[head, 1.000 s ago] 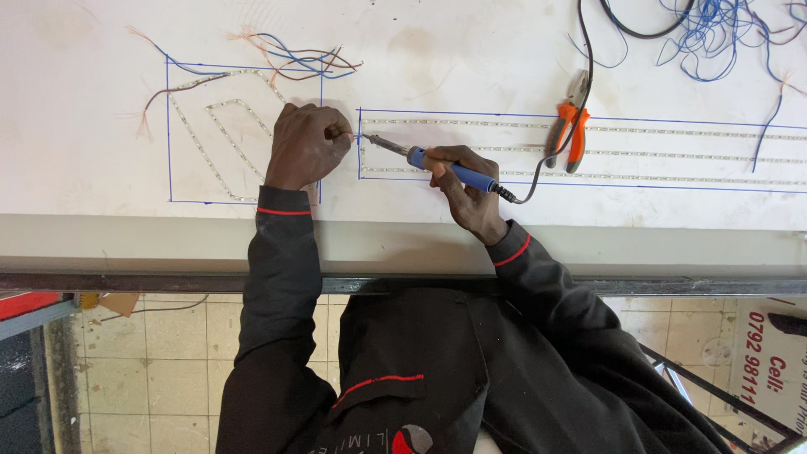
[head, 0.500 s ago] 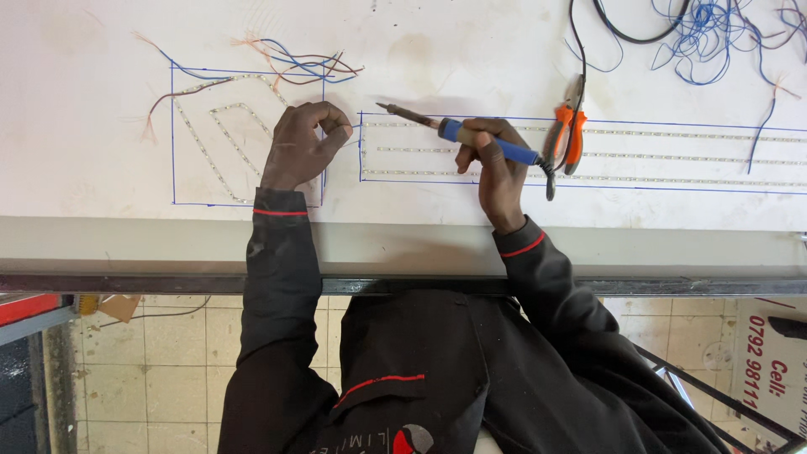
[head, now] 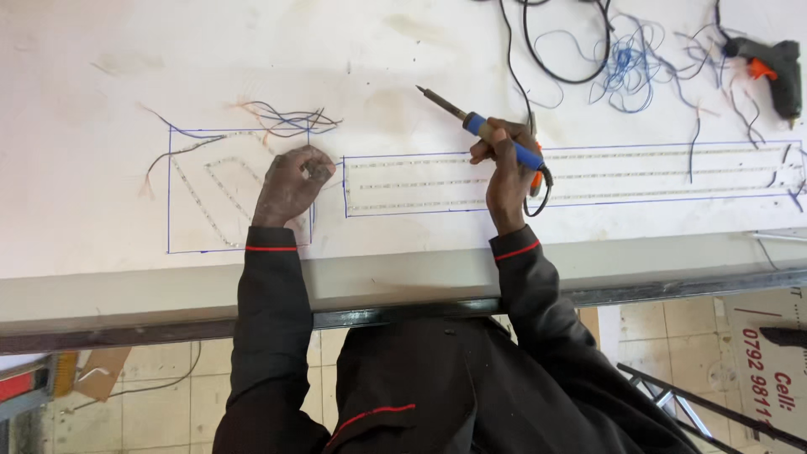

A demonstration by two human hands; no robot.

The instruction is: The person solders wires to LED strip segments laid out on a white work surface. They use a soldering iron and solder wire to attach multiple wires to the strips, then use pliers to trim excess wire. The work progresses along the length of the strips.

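One sign only: a pale rectangular sign panel [head: 773, 370] with red lettering and a dark mark, cut by the frame edge, lying on the tiled floor well below and to the right of the right hand [head: 504, 176], beneath the surface [head: 101, 67]. No packages or screens.

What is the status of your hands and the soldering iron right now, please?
Right hand grips soldering iron, tip raised off board. Left hand rests on white board. Nothing blocking.
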